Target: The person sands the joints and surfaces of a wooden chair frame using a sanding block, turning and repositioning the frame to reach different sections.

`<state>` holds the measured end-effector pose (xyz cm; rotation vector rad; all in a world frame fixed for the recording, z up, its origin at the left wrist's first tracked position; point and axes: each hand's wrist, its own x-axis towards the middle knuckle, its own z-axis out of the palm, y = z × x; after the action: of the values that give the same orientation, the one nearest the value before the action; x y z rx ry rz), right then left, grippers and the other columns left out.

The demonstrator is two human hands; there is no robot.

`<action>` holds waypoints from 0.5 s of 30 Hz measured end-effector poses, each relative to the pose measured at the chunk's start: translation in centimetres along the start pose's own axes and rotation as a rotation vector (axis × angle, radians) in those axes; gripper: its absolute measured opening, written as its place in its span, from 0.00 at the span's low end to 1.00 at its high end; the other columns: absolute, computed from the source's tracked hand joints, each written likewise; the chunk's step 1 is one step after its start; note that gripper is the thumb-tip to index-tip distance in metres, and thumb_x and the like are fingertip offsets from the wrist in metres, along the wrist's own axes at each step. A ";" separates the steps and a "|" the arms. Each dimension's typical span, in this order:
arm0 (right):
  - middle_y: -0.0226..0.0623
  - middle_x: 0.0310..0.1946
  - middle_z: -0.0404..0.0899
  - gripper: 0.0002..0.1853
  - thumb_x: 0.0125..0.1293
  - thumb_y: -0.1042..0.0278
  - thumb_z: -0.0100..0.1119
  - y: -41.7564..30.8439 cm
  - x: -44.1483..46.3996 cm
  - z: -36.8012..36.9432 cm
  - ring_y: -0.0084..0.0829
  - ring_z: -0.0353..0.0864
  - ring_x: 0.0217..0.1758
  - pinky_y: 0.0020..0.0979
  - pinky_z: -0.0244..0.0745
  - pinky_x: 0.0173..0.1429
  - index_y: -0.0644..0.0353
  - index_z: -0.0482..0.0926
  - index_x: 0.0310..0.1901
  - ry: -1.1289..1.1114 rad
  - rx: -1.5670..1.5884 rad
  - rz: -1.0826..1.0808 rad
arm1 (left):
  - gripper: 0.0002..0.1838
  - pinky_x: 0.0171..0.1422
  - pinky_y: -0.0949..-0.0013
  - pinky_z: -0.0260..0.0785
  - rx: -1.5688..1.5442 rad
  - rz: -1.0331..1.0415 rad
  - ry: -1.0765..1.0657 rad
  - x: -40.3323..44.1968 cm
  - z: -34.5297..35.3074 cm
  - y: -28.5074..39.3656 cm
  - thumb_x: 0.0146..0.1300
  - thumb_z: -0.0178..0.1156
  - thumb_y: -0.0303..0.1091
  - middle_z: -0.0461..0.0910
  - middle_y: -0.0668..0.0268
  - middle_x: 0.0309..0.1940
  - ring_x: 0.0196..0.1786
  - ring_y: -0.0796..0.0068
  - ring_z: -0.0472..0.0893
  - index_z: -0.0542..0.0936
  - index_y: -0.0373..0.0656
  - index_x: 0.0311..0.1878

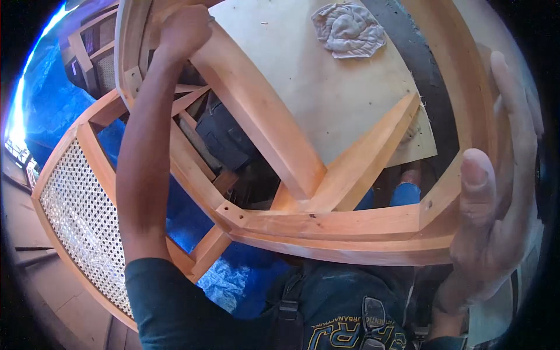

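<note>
A wooden chair frame (332,224) with a curved seat rim, bare of varnish, fills the middle of the view, close to my body. My left hand (184,35) reaches to the upper left and is closed around the frame where a thick leg (256,111) meets it; its fingertips are hidden. At the right edge, my right hand (496,204) has its thumb and fingers stretched upward beside the curved rim. I cannot tell whether its palm touches the wood. A slanting wooden piece (373,154) meets the thick leg near the front rail.
A panel of woven cane (79,216) in a wooden frame stands at left. A crumpled white cloth (349,30) lies on a pale board (286,46). Blue sheeting (49,111) hangs behind, and a dark bag-like object (224,137) shows through the frame.
</note>
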<state>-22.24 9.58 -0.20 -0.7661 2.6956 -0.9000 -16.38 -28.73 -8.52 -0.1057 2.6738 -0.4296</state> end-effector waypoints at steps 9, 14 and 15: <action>0.45 0.55 0.70 0.30 0.62 0.42 0.47 -0.5 -0.4 -0.4 0.37 0.71 0.58 0.35 0.63 0.63 0.55 0.69 0.58 -0.035 0.006 0.133 | 0.14 0.41 0.55 0.70 0.103 0.064 -0.246 -2.7 -1.1 2.4 0.48 0.50 0.26 0.78 0.52 0.41 0.41 0.57 0.78 0.77 0.38 0.40; 0.45 0.54 0.71 0.30 0.61 0.43 0.49 -0.8 -1.4 -1.1 0.37 0.72 0.56 0.34 0.64 0.62 0.55 0.69 0.58 -0.060 0.021 0.210 | 0.15 0.43 0.55 0.70 0.127 -0.051 -0.279 0.9 -0.7 -0.4 0.50 0.49 0.29 0.78 0.51 0.38 0.40 0.53 0.78 0.76 0.36 0.41; 0.45 0.54 0.71 0.30 0.61 0.43 0.50 -0.9 -1.3 -1.1 0.38 0.73 0.55 0.34 0.65 0.61 0.56 0.69 0.58 -0.054 0.019 0.180 | 0.15 0.43 0.54 0.70 0.116 -0.010 -0.243 0.4 -0.5 -0.6 0.50 0.49 0.29 0.78 0.50 0.37 0.39 0.52 0.78 0.76 0.36 0.41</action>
<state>-21.13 10.22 1.21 -0.5255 2.6533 -0.8479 -16.90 -29.23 -8.06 -0.1276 2.4054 -0.5378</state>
